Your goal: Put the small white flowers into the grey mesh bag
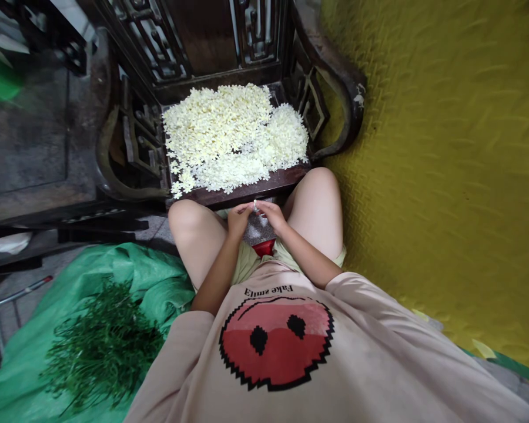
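Right in the centre, the left hand and the right hand come together, fingertips meeting at a small white bit, most likely a flower. Which hand pinches it? Too small to tell, so neither grip can be called for certain. Here's the danger: squeeze too hard and petals could bruise or tear; pinch too lightly and it could slip down between the legs, past the red cloth, and get lost.

Just above, the knees sit close to the chair, and one careless bump could jolt the seat. That matters, because the flowers lie heaped across it, upper centre, loose ones near the front edge at the heap's left corner. Those look first to fall!

Out at lower left, the greens lie loose on the green sheet; a swinging left elbow might scatter them.
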Demonstrator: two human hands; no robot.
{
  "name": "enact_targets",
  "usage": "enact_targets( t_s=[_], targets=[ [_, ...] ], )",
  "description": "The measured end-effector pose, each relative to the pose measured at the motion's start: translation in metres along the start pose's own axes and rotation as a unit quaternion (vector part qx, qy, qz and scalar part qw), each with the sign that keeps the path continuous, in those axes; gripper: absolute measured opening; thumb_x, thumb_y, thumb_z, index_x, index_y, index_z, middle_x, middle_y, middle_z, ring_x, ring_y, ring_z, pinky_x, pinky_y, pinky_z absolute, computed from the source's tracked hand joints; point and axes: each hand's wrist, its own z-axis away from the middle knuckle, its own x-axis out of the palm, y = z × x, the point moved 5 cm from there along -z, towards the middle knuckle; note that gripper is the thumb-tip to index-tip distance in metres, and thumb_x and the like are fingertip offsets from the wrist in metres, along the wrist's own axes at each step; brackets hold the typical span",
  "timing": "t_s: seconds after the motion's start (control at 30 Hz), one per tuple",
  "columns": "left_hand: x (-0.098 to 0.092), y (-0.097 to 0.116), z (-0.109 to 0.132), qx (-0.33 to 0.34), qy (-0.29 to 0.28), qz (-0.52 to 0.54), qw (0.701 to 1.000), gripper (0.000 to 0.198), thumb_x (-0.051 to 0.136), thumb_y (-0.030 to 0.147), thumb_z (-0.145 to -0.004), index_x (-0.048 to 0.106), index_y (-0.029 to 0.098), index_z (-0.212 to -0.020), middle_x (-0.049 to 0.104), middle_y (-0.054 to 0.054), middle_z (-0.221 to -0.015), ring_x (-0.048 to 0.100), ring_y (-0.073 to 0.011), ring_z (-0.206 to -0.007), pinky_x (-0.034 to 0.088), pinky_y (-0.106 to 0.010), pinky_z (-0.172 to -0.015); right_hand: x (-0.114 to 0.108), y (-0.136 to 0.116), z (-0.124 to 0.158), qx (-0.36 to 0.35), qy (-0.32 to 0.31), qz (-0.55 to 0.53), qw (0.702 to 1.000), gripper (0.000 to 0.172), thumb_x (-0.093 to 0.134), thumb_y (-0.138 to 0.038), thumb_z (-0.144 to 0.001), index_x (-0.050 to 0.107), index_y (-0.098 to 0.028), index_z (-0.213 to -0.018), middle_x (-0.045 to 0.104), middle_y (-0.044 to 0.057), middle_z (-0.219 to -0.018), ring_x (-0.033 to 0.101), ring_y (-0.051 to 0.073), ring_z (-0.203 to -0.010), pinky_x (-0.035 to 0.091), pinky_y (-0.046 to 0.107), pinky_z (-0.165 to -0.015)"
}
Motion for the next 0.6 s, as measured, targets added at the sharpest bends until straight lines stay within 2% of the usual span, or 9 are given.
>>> enact_targets(
  t_s=[0.6],
  targets=[
    [-0.0019, -0.0011, -0.0012, 0.022, -0.007, -0.009, 1.0, 0.019, 0.066, 0.031, -0.065, 0.071, 0.017, -0.077, 0.071, -0.005, -0.083, 0.064, -0.018, -0.077, 0.049, -0.033, -0.079, 0.0031, -0.0061, 0.0034, -0.001, -0.012, 0.046, 0.999, 0.029, 0.058, -0.035, -0.072, 0.069, -0.017, -0.091, 0.069, 0.004, -0.091, 0.06, 0.014, -0.075, 0.044, 0.025, -0.069]
  ],
)
